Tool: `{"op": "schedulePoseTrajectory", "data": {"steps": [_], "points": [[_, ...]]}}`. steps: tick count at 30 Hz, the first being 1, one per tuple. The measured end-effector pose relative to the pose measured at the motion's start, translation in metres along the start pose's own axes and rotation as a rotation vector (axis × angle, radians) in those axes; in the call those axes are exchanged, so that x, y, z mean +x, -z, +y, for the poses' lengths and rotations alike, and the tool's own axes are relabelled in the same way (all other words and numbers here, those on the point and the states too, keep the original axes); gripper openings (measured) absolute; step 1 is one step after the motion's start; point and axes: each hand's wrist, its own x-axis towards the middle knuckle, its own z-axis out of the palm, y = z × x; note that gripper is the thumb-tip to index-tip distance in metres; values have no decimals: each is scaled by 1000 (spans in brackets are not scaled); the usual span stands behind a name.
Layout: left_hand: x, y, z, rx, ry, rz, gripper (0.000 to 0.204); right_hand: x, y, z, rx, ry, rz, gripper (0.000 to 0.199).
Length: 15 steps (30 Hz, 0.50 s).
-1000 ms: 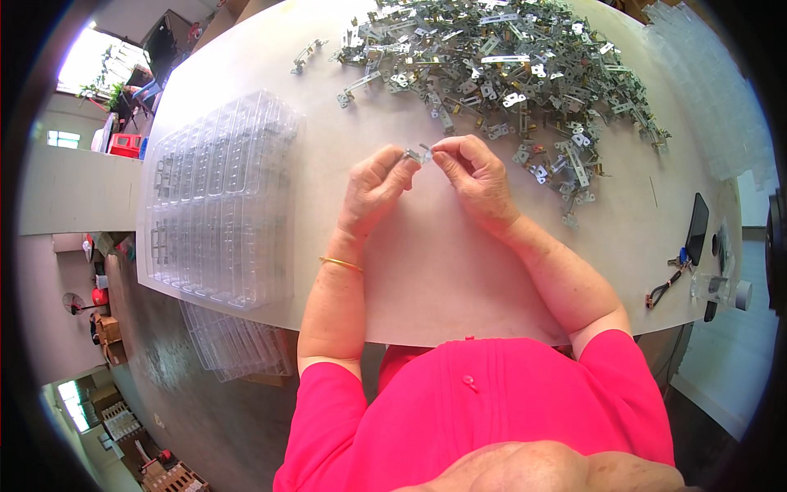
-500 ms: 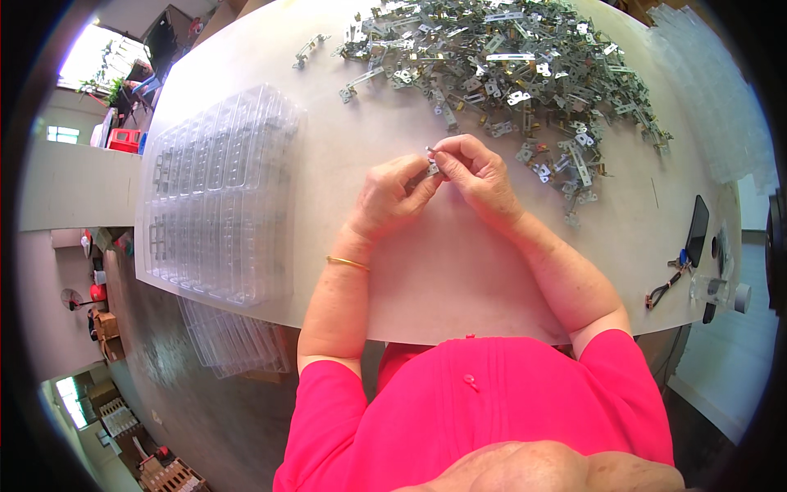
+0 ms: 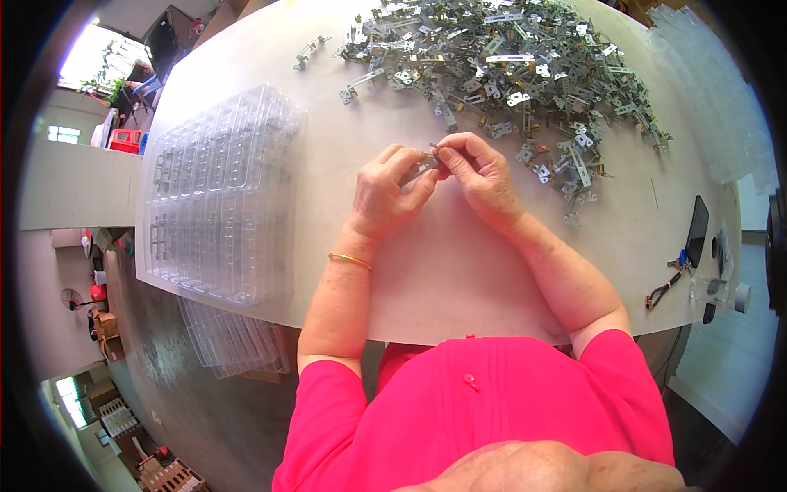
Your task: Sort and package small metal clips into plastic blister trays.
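Over the middle of the table (image 3: 459, 287), my two hands meet around one small grey metal bracket (image 3: 421, 170). My left hand (image 3: 384, 193) pinches it between thumb and fingers from the left. On the other side my right hand (image 3: 485, 182) has its thumb and bent forefinger closed on the bracket's right end, and the fingers cover most of that end. Just beyond the hands spreads a big heap of similar metal brackets (image 3: 516, 98), some with brass-coloured parts. A few stray brackets (image 3: 361, 84) lie at the heap's left edge.
On the left stands a stack of clear plastic trays (image 3: 221, 197), with metal parts in the leftmost slots. More clear trays (image 3: 234, 336) sit lower, beside the table edge, and others (image 3: 713, 90) at far right. A phone (image 3: 698, 230), keys (image 3: 679, 262) and a clear bottle (image 3: 713, 291) lie at right.
The bracket has turned between my fingers and more of its length shows. My left fingers have shifted slightly left along it, while the right hand stays nearly in place.
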Motion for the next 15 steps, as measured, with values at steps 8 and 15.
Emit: {"op": "schedulePoseTrajectory", "data": {"steps": [8,15], "points": [[-2,13,-8,-198,175,-186,23,3,2,-2,92,71,86,10],[-7,3,-16,-320,311,-114,19,5,3,6,-94,219,210,10]]}}
